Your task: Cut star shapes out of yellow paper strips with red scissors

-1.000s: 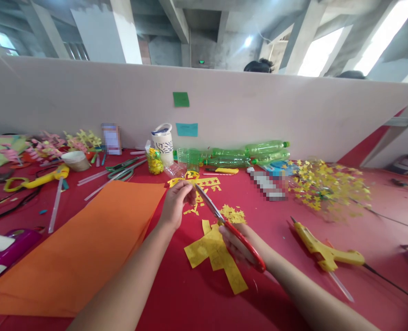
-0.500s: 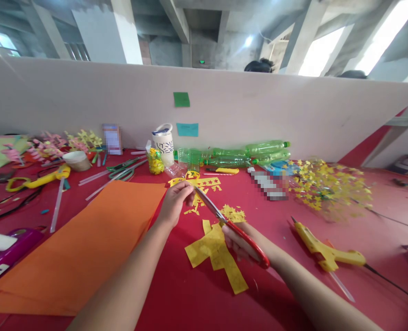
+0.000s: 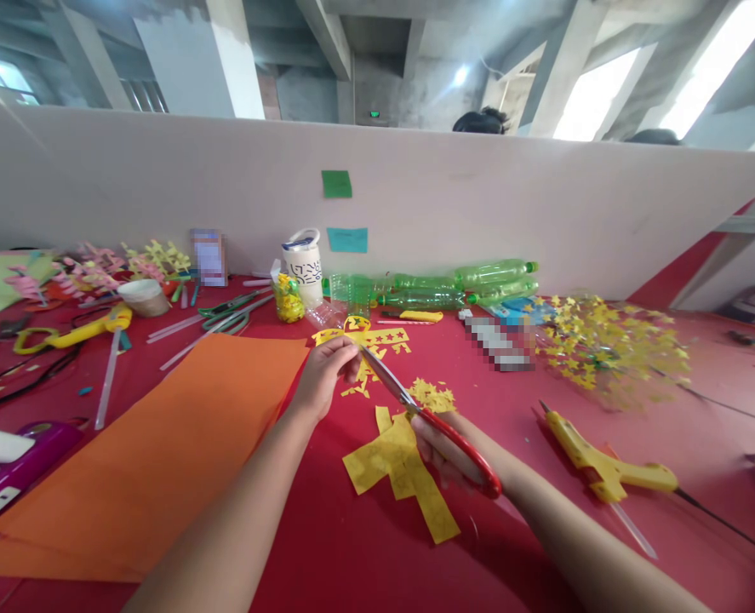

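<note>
My right hand (image 3: 447,447) is wrapped round the red handles of a pair of scissors (image 3: 408,400), whose blades point up and to the left. The blade tips reach the fingertips of my left hand (image 3: 329,370), which is closed in a pinch. Yellow paper shows right at those fingertips, but whether it is held or lies behind cannot be made out. Beyond them lie yellow paper scraps with star-shaped holes (image 3: 390,337). A small heap of cut yellow stars (image 3: 432,395) sits beside the blades. Strips of yellow paper (image 3: 393,460) overlap on the table below the scissors.
Orange sheets (image 3: 179,451) lie to the left. A yellow glue gun (image 3: 597,455) rests at right, near a bunch of yellow stars (image 3: 607,349). Green plastic bottles (image 3: 428,289) and a white cup (image 3: 304,271) stand along the partition (image 3: 447,196). Green-handled scissors (image 3: 230,315) lie at the back left.
Almost nothing differs. Both hands and the scissors hold nearly the same position, and the view has shifted very slightly.
</note>
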The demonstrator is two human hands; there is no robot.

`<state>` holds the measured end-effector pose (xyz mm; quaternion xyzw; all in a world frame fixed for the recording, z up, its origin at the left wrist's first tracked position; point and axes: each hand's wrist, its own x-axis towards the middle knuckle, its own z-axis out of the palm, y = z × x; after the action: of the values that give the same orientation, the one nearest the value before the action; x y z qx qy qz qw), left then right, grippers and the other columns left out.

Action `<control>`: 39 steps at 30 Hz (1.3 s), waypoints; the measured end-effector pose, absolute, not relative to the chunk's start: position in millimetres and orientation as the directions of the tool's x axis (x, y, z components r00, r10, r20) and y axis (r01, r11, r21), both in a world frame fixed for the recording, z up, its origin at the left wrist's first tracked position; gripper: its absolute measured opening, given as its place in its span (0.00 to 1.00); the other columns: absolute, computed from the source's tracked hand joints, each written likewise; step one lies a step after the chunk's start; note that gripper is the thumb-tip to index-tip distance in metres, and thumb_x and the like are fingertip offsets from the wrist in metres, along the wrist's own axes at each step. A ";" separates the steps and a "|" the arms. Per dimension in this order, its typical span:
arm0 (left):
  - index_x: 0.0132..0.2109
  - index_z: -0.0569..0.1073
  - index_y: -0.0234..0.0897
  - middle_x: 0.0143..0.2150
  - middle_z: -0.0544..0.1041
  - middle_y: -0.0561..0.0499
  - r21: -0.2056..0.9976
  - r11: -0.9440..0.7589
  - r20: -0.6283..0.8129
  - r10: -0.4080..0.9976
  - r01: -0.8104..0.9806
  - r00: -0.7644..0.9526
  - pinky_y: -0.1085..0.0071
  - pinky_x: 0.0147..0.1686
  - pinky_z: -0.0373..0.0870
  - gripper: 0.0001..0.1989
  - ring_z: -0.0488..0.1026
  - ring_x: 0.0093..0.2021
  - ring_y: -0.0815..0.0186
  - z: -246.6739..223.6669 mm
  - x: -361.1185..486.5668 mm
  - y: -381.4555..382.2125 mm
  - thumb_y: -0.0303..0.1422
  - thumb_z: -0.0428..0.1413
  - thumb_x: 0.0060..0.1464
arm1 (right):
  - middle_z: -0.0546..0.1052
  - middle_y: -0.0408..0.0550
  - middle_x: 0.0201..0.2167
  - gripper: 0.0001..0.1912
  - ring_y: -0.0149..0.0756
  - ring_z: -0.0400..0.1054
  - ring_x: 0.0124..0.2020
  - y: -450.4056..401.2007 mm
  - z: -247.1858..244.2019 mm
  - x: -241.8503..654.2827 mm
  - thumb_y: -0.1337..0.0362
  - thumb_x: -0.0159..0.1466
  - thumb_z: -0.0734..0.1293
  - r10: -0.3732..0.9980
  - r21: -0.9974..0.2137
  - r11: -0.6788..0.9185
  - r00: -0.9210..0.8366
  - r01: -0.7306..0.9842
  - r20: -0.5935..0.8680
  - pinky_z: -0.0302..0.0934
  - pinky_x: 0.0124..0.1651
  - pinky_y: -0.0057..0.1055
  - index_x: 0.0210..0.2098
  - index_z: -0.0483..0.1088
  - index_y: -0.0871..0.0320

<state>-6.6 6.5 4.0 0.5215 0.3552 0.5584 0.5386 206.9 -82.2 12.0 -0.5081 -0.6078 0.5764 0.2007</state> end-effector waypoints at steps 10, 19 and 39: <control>0.24 0.69 0.35 0.18 0.67 0.55 0.972 -0.160 0.187 0.970 -0.173 0.155 0.76 0.20 0.56 0.11 0.62 0.18 0.74 4.7 -12.0 8.4 0.35 0.55 0.50 | 0.59 0.36 0.09 0.24 0.25 0.55 0.08 -80.6 14.0 210.1 0.45 0.62 0.61 0.841 -0.892 -0.196 -0.398 0.408 -0.367 0.52 0.14 0.22 0.20 0.61 0.58; 0.23 0.70 0.35 0.18 0.66 0.55 0.973 -0.155 0.180 0.973 -0.174 0.143 0.77 0.19 0.56 0.10 0.61 0.19 0.74 5.9 -12.1 7.8 0.34 0.56 0.49 | 0.59 0.37 0.09 0.24 0.25 0.54 0.08 -81.2 18.7 207.6 0.46 0.60 0.63 0.847 -0.887 -0.210 -0.377 0.410 -0.375 0.47 0.11 0.21 0.18 0.59 0.58; 0.25 0.69 0.35 0.20 0.66 0.56 0.954 -0.288 0.298 0.936 -0.077 0.187 0.76 0.21 0.59 0.13 0.62 0.20 0.74 6.3 -8.0 2.8 0.36 0.53 0.55 | 0.59 0.34 0.08 0.22 0.23 0.54 0.11 -81.8 12.3 206.5 0.46 0.61 0.64 0.869 -0.926 -0.164 -0.393 0.340 -0.299 0.55 0.20 0.24 0.22 0.62 0.58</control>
<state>-8.0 2.8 6.3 0.6036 0.3556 0.5291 0.4789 206.5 -81.8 12.3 -0.5004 -0.6041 0.5760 0.2299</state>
